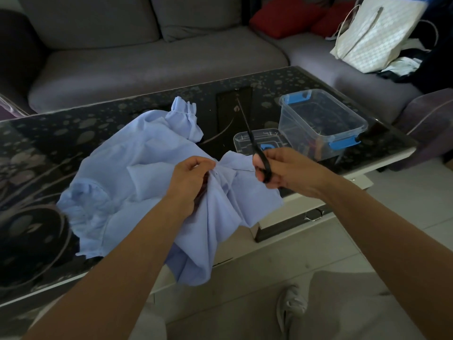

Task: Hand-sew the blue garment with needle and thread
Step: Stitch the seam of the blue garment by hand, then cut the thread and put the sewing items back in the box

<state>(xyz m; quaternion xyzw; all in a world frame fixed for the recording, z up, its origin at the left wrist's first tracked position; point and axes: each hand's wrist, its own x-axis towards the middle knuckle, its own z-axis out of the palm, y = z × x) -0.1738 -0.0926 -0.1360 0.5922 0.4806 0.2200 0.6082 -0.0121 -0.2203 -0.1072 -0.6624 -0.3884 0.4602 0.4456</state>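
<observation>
A light blue garment (137, 173) lies bunched on the dark glass coffee table (49, 133) and hangs over its front edge. My left hand (190, 177) pinches a gathered fold of the garment near its middle. To the right of that fold, my right hand (284, 168) grips the black handles of a pair of scissors (255, 143), whose closed blades point up and away over the table. No needle or thread can be made out.
A clear plastic box with blue clips (321, 123) stands on the table's right part, its clear lid (259, 141) lying beside it. A grey sofa (147, 57) runs behind, with red cushions (284, 15) and a white bag (377, 33). The tiled floor and my foot (291, 307) lie below.
</observation>
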